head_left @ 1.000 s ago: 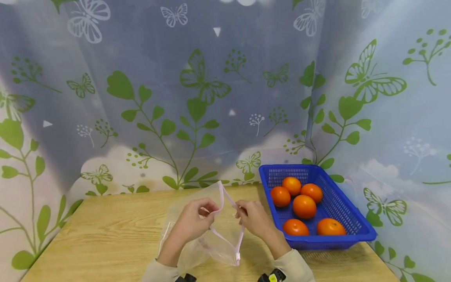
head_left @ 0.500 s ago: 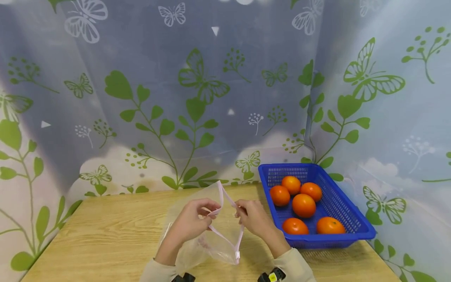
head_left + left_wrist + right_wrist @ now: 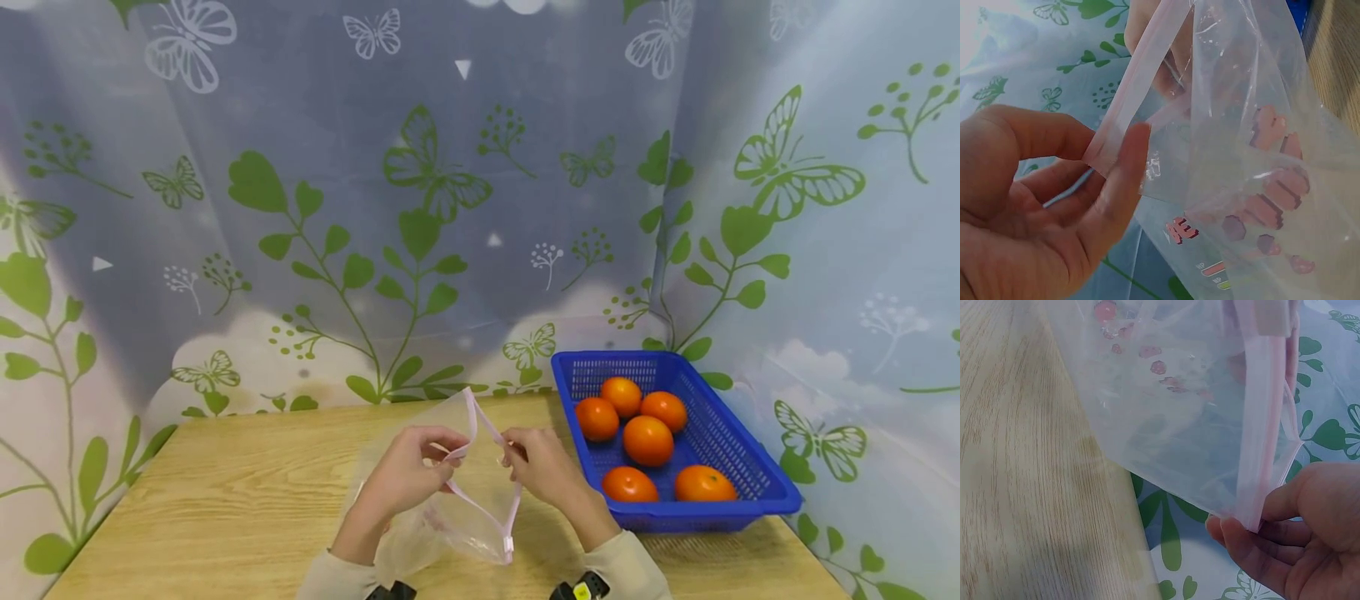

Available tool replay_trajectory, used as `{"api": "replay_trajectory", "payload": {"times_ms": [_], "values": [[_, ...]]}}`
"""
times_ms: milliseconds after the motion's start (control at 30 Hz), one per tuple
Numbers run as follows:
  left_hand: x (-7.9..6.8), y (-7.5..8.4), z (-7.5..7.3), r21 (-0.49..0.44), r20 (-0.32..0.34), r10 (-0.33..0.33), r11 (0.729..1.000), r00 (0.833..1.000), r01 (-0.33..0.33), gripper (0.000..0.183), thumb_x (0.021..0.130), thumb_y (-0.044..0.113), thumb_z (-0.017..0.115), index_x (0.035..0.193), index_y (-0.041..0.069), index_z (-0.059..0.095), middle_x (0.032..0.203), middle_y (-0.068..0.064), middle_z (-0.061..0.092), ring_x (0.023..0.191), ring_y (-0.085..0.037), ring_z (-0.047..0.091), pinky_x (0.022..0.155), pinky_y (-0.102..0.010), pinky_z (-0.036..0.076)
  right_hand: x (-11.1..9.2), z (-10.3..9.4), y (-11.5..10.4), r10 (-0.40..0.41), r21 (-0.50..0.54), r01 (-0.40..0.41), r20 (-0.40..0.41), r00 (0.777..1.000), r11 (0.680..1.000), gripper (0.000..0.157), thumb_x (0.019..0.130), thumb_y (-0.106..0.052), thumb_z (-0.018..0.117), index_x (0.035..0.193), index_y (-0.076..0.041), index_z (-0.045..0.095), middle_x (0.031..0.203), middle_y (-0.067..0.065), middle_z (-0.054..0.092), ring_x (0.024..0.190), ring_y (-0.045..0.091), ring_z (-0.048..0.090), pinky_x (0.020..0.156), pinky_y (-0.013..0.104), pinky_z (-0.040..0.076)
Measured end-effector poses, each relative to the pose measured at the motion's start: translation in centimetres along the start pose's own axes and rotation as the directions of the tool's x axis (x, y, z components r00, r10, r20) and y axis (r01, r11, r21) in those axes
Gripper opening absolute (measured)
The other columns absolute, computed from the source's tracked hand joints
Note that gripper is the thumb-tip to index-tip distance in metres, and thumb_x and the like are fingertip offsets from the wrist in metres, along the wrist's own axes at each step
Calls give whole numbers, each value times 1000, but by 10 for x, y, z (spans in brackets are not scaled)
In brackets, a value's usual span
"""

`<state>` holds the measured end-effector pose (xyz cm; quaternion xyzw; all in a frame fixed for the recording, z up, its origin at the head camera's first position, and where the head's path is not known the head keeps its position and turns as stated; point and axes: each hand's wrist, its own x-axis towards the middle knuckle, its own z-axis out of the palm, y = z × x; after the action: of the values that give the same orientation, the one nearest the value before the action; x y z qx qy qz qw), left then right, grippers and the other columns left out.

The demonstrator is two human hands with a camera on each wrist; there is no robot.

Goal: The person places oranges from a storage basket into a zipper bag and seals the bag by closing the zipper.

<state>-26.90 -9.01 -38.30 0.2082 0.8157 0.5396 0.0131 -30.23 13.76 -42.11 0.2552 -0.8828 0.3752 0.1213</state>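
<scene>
A clear plastic zip bag (image 3: 427, 533) with a pink zip strip and faint red print stands with its mouth spread between my hands. My left hand (image 3: 412, 471) pinches one side of the strip between thumb and finger, closely seen in the left wrist view. On the other side, my right hand (image 3: 546, 467) pinches the bag's edge; the right wrist view shows its fingertips (image 3: 1232, 531) at the end of the strip. A pale slider (image 3: 508, 544) sits at the near corner of the mouth. No contents show inside the bag.
Right of my hands stands a blue plastic basket (image 3: 750, 467) holding several orange round fruits (image 3: 648, 441). Everything rests on a wooden table (image 3: 225, 500). A patterned curtain (image 3: 337, 167) hangs behind the table and along its right side.
</scene>
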Motion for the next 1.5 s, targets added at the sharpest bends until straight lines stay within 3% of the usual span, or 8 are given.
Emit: {"api": "replay_trajectory", "payload": {"times_ms": [167,300,433,600,1100,1500], "values": [[1,2,2,188,-83,56,981,995,-40,13,90,0,67,99,3,75,92,-8,73,83,-16,67,66,-25,58,0,-1,-1,19,14,-20,20,1000,1000,11,98,4,60,95,1,70,76,12,72,56,9,63,50,15,53],[-1,5,3,256,-84,68,966,994,-44,18,91,1,67,105,5,76,95,-10,72,83,-17,67,66,-26,56,0,-1,-2,18,3,-18,25,1000,1000,11,97,5,60,97,2,71,75,10,72,56,10,64,50,15,53],[-2,7,2,220,-58,38,975,998,-24,23,93,1,65,112,7,76,101,-14,74,81,-16,67,62,-25,55,0,0,-2,17,-5,-17,30,999,1000,12,97,5,60,98,2,71,75,9,72,56,12,65,50,15,53],[-2,5,1,156,-46,11,988,999,-4,21,92,0,65,109,6,76,99,-12,73,75,-16,67,60,-25,57,0,0,-2,12,-6,-11,33,999,1000,12,97,6,60,97,2,71,74,9,71,56,11,64,50,16,53],[0,-1,1,88,-18,62,994,998,-60,13,96,2,66,107,2,74,94,-12,74,73,-20,70,57,-22,61,-1,0,-2,13,-2,-13,24,1000,1000,14,94,9,59,95,1,71,75,12,70,55,6,60,49,14,52],[0,0,-2,38,20,48,998,999,-49,20,96,-2,64,114,1,72,100,-15,73,82,-17,69,61,-26,64,-1,-1,-1,11,-10,-11,38,999,1000,15,91,11,60,95,1,70,76,15,71,55,6,60,49,15,51]]}}
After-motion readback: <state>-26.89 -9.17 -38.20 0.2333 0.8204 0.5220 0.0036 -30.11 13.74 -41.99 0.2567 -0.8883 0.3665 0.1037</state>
